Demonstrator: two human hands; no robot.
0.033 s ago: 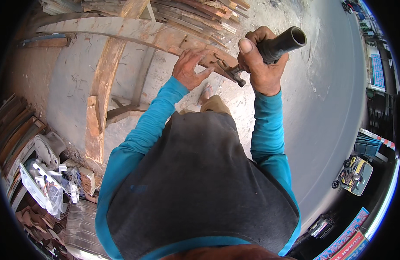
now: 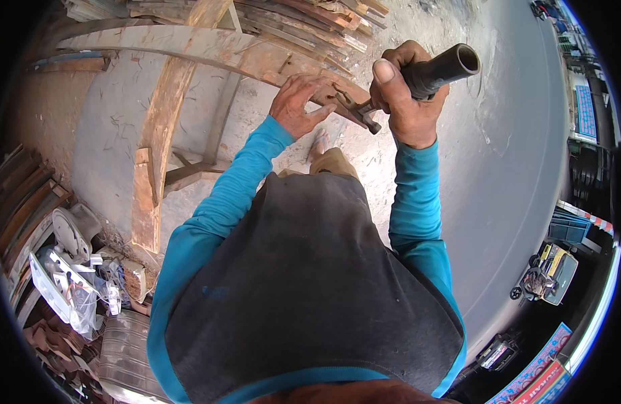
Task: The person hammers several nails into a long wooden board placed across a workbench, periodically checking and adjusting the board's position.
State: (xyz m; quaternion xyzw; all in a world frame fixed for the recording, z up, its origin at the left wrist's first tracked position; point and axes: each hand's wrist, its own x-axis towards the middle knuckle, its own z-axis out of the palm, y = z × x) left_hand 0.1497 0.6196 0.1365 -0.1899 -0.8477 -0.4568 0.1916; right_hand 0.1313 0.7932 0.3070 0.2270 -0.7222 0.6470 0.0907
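Observation:
My right hand (image 2: 411, 101) is wrapped round the black grip of a claw hammer (image 2: 364, 118), its thumb lying along the grip. The hollow end of the handle points up and to the right. The hammer's metal head is at the near right end of a long wooden plank (image 2: 257, 59), by some bent nails. Whether the claw grips a nail is too small to tell. My left hand (image 2: 299, 106) rests on the same plank, left of the hammer head, with thumb stretched out and fingers partly bent; their tips are partly hidden.
Another plank (image 2: 164, 135) crosses under the long one, beside a wooden frame (image 2: 201, 168). Stacked boards (image 2: 304, 30) lie at the far side. White plastic scraps (image 2: 71, 289) and a metal drum (image 2: 132, 353) are at the near left. A road (image 2: 512, 168) runs along the right, with a yellow vehicle (image 2: 556, 269) beyond.
The handle end of the hammer has tipped slightly to the right with my right hand. My left hand has barely shifted. Beyond the road, the yellow vehicle's place differs slightly.

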